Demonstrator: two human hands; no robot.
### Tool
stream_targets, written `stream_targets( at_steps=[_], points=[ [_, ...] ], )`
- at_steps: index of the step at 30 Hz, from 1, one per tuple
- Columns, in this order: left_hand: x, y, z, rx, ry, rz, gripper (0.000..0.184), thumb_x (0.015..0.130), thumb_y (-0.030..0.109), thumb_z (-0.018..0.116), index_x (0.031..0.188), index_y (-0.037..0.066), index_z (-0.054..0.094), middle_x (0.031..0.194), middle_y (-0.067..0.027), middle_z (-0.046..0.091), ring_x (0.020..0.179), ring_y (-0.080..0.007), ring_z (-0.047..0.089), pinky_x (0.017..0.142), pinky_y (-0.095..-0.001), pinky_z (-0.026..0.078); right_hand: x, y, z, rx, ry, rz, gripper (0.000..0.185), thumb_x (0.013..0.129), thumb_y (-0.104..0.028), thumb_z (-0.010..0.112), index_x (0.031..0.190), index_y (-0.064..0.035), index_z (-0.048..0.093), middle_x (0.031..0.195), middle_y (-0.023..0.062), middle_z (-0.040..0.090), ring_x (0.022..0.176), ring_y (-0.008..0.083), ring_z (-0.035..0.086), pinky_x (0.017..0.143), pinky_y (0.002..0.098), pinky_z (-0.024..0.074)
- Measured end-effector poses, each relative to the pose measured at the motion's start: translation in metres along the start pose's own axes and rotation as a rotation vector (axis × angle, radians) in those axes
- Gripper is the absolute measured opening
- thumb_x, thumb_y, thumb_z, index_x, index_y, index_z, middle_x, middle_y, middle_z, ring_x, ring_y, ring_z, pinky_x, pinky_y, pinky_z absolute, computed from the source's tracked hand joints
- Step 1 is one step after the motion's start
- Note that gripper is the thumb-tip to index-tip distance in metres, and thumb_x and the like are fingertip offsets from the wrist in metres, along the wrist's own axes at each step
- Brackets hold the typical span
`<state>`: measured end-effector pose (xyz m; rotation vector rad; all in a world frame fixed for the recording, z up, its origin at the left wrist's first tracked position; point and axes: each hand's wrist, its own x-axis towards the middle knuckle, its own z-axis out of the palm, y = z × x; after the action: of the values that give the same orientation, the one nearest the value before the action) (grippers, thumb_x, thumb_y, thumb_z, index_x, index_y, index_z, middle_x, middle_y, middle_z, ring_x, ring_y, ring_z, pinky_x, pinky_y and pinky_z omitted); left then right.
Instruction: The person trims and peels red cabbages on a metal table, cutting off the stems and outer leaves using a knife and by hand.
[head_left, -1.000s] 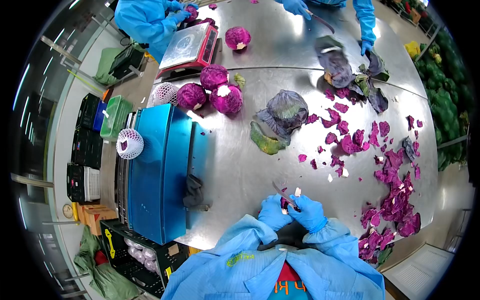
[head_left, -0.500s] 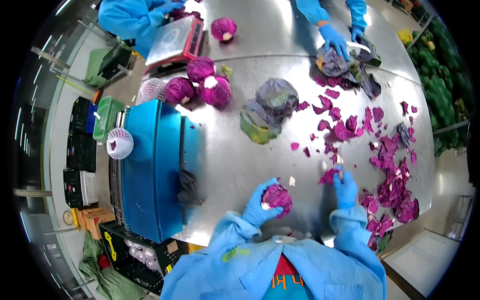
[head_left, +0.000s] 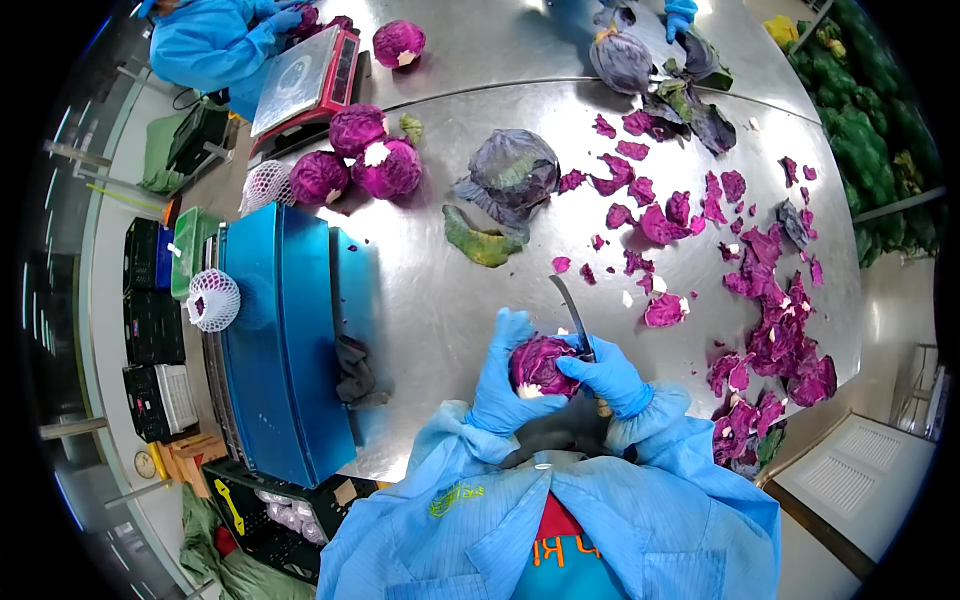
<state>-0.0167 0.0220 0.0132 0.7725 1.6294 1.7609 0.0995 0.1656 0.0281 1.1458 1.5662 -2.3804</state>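
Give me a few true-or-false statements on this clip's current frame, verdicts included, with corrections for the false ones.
1. The left hand holds a purple cabbage. True.
2. The knife lies loose on the table. False: the right hand grips it.
3. Three whole cabbages sit grouped near the red-sided scale. True.
4. Most purple leaf scraps lie on the table's left side. False: they lie on its right.
5. A co-worker's gloved hand shows at the far side. True.

Purple cabbage [head_left: 538, 366] beside curved knife [head_left: 576, 314]
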Motion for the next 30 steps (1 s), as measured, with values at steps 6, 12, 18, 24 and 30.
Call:
stream_targets(
  at_steps=[6,12,18,24,30],
  points=[
    [-0.015,-0.029,0.001,-0.399,0.055,-0.521,0.074,0.073,0.017,0.081,0.136,0.003,0.044,0.125,-0.0084,0.056,0.115,-0.0180,0.054,0.100,-0.0337,0.044,-0.011,-0.019,0.012,-0.067,0.118,-0.049,0.036,0.084,-0.026,0.074,0.112,-0.0051,0.067,0.084,0.0009,0.066,0.067,0.0053,0.056,0.058,0.0208,0.0450],
    [-0.012,-0.018,-0.003,-0.526,0.011,-0.546,0.076,0.073,0.016,0.082,0.136,0.002,0.043,0.125,-0.0099,0.056,0.111,-0.0181,0.055,0.101,-0.0333,0.043,-0.007,-0.028,0.007,-0.138,0.122,-0.131,0.030,0.082,-0.018,0.076,0.106,-0.0021,0.069,0.092,0.0047,0.070,0.080,0.0084,0.061,0.073,0.0252,0.0508],
    [-0.004,-0.003,-0.013,-0.648,-0.038,-0.699,0.066,0.077,0.014,0.078,0.133,0.002,0.046,0.120,-0.0081,0.059,0.111,-0.0178,0.056,0.100,-0.0334,0.044,0.006,0.004,0.001,-0.317,0.167,-0.487,0.023,0.083,-0.020,0.075,0.099,-0.0052,0.069,0.083,0.0060,0.066,0.073,0.0098,0.061,0.065,0.0267,0.0493],
    [0.001,0.007,-0.015,-0.550,-0.103,-0.782,0.063,0.078,0.017,0.078,0.132,0.004,0.049,0.121,-0.0071,0.059,0.111,-0.0164,0.056,0.097,-0.0324,0.046,-0.005,-0.012,0.000,-1.165,0.381,-0.967,0.023,0.082,-0.021,0.072,0.103,-0.0131,0.067,0.066,0.0020,0.053,0.055,0.0171,0.055,0.048,0.0324,0.0430],
    [0.019,0.028,-0.020,-0.378,-0.322,-0.711,0.062,0.078,0.019,0.079,0.130,0.003,0.051,0.121,-0.0062,0.060,0.110,-0.0142,0.056,0.096,-0.0304,0.045,-0.017,-0.013,-0.002,-1.298,0.479,-1.051,0.024,0.080,-0.023,0.073,0.101,-0.0137,0.066,0.064,0.0017,0.049,0.049,0.0167,0.049,0.043,0.0334,0.0382]
  ],
)
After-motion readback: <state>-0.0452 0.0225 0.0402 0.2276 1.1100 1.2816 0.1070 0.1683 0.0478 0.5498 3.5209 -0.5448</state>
